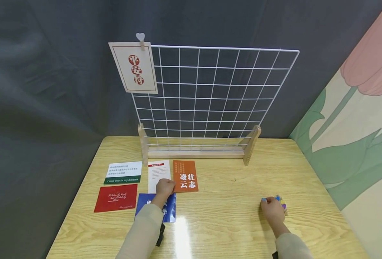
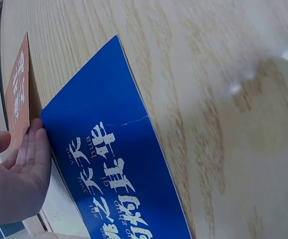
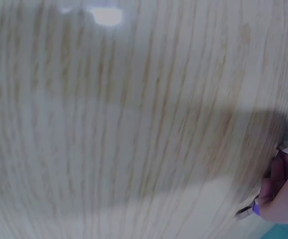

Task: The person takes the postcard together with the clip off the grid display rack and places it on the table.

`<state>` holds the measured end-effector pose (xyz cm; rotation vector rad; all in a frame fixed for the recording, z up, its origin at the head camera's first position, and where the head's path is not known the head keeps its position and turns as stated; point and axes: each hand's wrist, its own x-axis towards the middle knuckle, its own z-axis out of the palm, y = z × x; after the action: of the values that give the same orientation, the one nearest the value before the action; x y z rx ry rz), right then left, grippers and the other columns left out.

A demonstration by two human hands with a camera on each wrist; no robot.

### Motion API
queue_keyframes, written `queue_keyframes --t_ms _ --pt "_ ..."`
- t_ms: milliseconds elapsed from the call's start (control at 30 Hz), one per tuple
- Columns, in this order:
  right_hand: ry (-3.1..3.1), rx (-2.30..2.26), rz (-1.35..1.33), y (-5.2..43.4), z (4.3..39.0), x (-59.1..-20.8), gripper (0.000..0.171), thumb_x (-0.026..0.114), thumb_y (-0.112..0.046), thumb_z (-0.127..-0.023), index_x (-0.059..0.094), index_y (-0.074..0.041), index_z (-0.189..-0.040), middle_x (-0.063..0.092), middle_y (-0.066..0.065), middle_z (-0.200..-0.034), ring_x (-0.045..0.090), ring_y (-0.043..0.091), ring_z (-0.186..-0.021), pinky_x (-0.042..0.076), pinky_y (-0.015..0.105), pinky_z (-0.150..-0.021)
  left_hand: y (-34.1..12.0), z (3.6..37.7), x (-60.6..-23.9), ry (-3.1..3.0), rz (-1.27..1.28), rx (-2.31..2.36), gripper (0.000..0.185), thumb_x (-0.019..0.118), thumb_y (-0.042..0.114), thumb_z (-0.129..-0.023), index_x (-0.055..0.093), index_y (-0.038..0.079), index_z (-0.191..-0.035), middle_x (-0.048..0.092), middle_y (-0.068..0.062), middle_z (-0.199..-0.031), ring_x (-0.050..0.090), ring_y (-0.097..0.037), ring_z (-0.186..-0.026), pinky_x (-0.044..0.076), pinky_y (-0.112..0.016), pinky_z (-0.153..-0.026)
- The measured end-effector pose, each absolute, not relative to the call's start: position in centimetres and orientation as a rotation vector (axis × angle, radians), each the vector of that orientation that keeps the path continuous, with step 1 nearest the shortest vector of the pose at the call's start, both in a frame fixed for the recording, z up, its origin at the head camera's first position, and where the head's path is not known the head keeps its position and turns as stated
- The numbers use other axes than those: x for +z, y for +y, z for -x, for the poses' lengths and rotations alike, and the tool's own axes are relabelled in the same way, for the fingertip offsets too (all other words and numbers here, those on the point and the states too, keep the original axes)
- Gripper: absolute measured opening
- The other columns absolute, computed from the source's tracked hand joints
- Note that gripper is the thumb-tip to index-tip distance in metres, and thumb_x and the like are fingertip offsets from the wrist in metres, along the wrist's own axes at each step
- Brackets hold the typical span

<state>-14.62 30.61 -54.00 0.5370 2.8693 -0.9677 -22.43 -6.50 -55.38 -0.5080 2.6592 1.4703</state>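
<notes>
My left hand (image 1: 166, 187) is over the white text card (image 1: 158, 169), fingertips right at the lower left edge of the orange card (image 1: 185, 174). In the left wrist view the fingers (image 2: 33, 149) reach to that card's corner, and the thumb stands apart from them. Beneath my left wrist lies a blue card (image 2: 109, 129) with white characters. At the right, my right hand (image 1: 273, 209) pinches a small clip with a light blue top (image 1: 264, 200) between thumb and finger. Several more small clips (image 1: 283, 202), with yellow, purple and blue tops, lie beside it, partly hidden by the hand.
A white wire grid (image 1: 210, 83) stands on wooden feet (image 1: 251, 147) at the back. A white heart clip (image 1: 140, 37) holds a cream card (image 1: 134, 82) at its upper left corner. A green-and-white card (image 1: 123, 172) and a red card (image 1: 116, 198) lie left.
</notes>
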Motion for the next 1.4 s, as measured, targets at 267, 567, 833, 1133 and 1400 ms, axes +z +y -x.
queue_keyframes --t_ms 267,567,833,1133,1400 --pt "2.924 -0.727 -0.592 31.7 14.2 -53.9 0.029 0.036 -0.018 -0.085 0.052 0.005 -0.081 0.055 0.020 -0.076 0.051 0.030 -0.061 0.038 0.040 -0.051 -6.8 21.4 -53.8 2.703 0.465 1.426 0.018 0.054 0.011 -0.075 0.067 -0.001 -0.071 0.050 0.002 -0.044 0.043 -0.007 -0.037 0.037 -0.021 -0.040" --pt "2.912 -0.677 -0.617 32.3 13.6 -53.5 0.021 0.036 -0.016 -0.081 0.046 -0.002 -0.069 0.046 0.011 -0.065 0.045 0.025 -0.057 0.035 0.041 -0.055 -6.8 21.7 -54.1 2.736 0.520 1.403 0.018 0.050 0.005 -0.069 0.063 0.004 -0.056 0.049 0.002 -0.044 0.044 -0.012 -0.042 0.036 -0.023 -0.042" --pt "2.910 -0.642 -0.540 33.0 13.6 -54.1 0.026 0.038 -0.019 -0.086 0.051 0.004 -0.082 0.050 0.016 -0.074 0.049 0.032 -0.066 0.036 0.044 -0.058 -6.9 21.6 -54.4 2.757 0.536 1.419 0.017 0.050 0.005 -0.069 0.063 0.004 -0.058 0.051 0.002 -0.046 0.047 -0.014 -0.047 0.039 -0.026 -0.046" --pt "2.909 -0.634 -0.505 33.6 13.1 -54.1 0.039 0.039 -0.024 -0.087 0.049 0.011 -0.103 0.052 0.025 -0.090 0.050 0.042 -0.080 0.036 0.048 -0.062 -7.5 21.5 -54.4 2.796 0.555 1.422 0.017 0.050 0.004 -0.068 0.066 0.002 -0.067 0.056 0.000 -0.050 0.052 -0.015 -0.051 0.042 -0.027 -0.050" --pt "2.937 -0.630 -0.518 33.9 12.7 -54.0 0.039 0.043 -0.023 -0.084 0.049 0.010 -0.104 0.053 0.026 -0.092 0.050 0.041 -0.079 0.036 0.047 -0.061 -8.9 21.7 -54.3 2.727 0.509 1.484 0.018 0.048 0.005 -0.073 0.066 0.000 -0.069 0.055 0.001 -0.050 0.050 -0.011 -0.047 0.041 -0.024 -0.049"
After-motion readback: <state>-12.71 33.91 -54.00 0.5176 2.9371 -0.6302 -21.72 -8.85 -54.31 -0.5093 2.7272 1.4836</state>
